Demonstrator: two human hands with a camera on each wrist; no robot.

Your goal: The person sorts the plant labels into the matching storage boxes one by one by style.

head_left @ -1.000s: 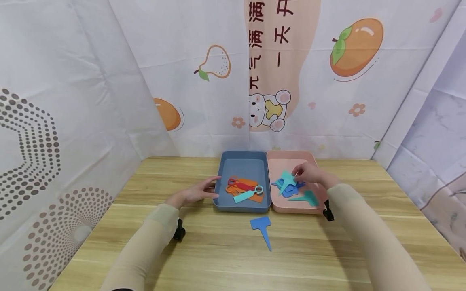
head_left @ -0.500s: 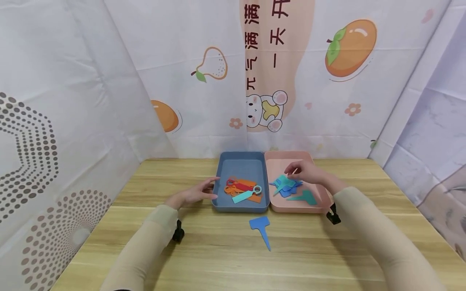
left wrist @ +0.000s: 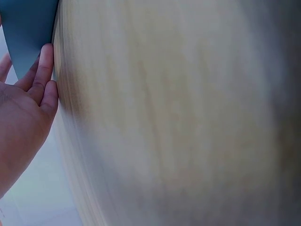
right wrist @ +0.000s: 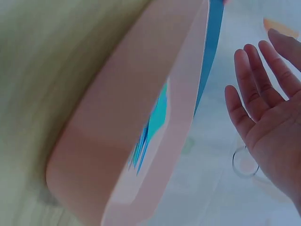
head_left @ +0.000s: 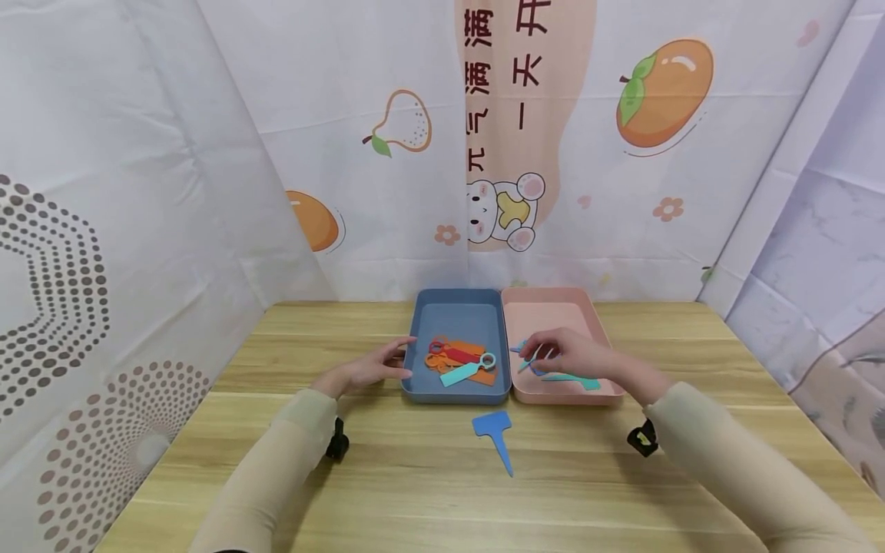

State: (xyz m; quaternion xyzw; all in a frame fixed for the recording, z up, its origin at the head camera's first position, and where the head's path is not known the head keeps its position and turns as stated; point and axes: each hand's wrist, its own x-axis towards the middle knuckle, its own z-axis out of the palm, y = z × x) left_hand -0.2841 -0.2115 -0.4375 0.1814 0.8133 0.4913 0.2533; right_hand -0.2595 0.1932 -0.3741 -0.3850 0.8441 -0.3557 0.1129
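Observation:
My left hand (head_left: 369, 366) touches the left wall of the blue tray (head_left: 458, 315) with relaxed fingers; the left wrist view shows the fingertips along its side. Several orange strips (head_left: 488, 378) with ring ends lie in that tray, with a red one (head_left: 462, 355) and a turquoise one (head_left: 459, 374) on top. My right hand (head_left: 570, 355) hovers over the pink tray (head_left: 549, 311), partly hiding the blue and green T-shaped plant labels there. One green label (head_left: 591, 384) shows below the hand. In the right wrist view this hand's fingers (right wrist: 254, 96) extend, holding nothing.
A blue T-shaped plant label (head_left: 492, 425) lies on the wooden table (head_left: 415, 484) in front of the trays. The two trays stand side by side near the table's back edge, before a printed curtain (head_left: 387, 200).
The turquoise-green T-shaped label came down onto the pile in the pink tray, and my right hand let go of it. That hand then moved toward me, lower over the tray. The left hand stays put.

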